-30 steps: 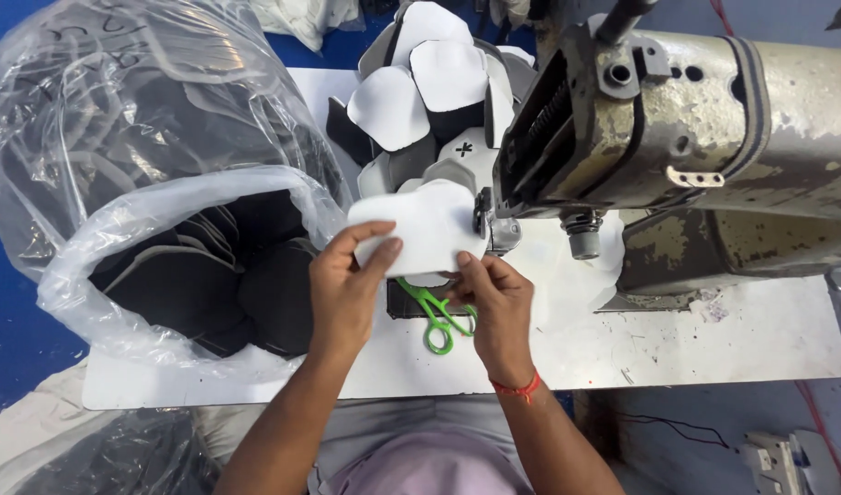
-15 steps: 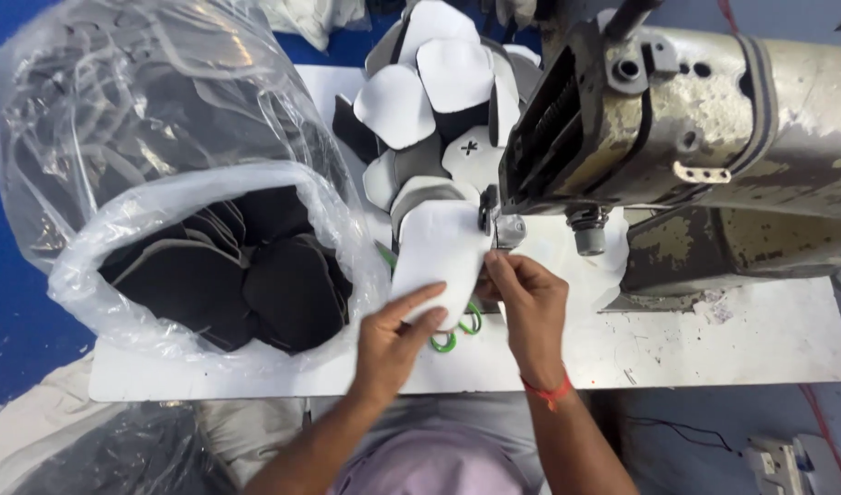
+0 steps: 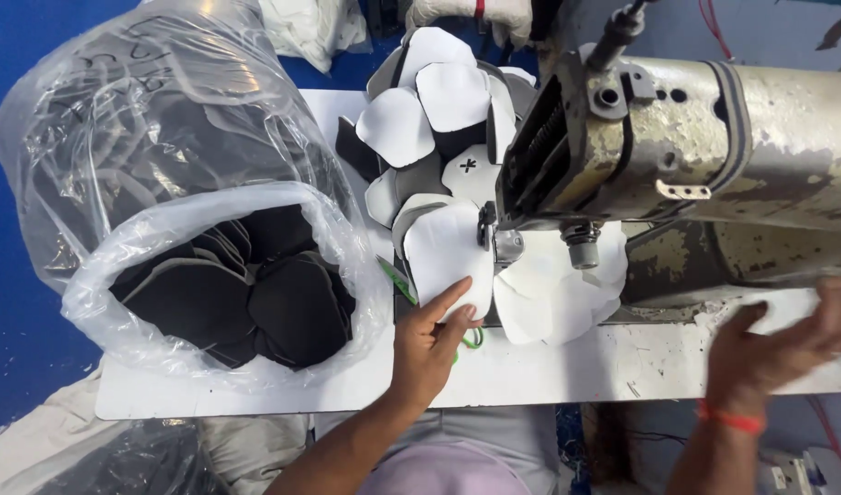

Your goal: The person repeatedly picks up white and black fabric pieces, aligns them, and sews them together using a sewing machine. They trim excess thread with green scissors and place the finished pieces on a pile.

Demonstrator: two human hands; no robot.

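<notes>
Head view: the left hand (image 3: 428, 344) is laid flat, fingers spread and extended, fingertips pressed on the near edge of a white shoe-upper piece (image 3: 448, 255); nothing is clamped, the piece is only pinned to the machine bed. From that contact the piece runs straight away from the wrist, its long axis pointing up the frame, and its far right edge is tucked against the presser foot (image 3: 505, 246) of the industrial sewing machine (image 3: 677, 147). Just right of the fingertips a second white piece (image 3: 553, 293) is spread under the machine head, apart from the hand. Green-handled snips (image 3: 397, 280) lie just left of the thumb, partly covered by the pinned piece. Further beyond, a chain of stitched white and black pieces (image 3: 439, 110) is piled. Well to the left, an open clear plastic bag (image 3: 127, 321) holds black pieces (image 3: 283, 307).

The right hand (image 3: 778, 344) is well apart to the right, at the edge of the white table (image 3: 549, 371), blurred, fingers loosely open and holding nothing that can be made out. The left hand is clearly nearer the pinned piece.
</notes>
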